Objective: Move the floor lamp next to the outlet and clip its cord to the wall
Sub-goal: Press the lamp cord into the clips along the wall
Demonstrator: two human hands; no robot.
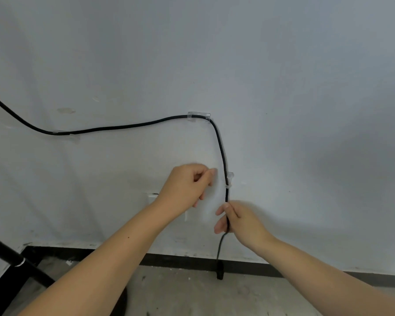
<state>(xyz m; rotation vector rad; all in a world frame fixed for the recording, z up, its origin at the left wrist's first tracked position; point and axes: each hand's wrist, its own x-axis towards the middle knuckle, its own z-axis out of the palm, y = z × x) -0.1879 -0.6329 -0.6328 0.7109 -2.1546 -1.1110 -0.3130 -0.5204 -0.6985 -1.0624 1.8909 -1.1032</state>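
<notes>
Cord (221, 147) looks light, limp, springy at bends; right hand (240, 221) pinches it just below lowest clip (229, 179), left hand (187, 184) loosely curled, holding nothing visible.

We see soft, even light; left-hand fingers (211, 176) motion-blurred, faint shadows beside them, wide-angle bending at edges.

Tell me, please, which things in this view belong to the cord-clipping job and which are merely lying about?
Part of the job:
black cord
three clear clips
wall outlet
lamp pole
left hand
right hand

Just lying about:
white scraps on the floor
</notes>
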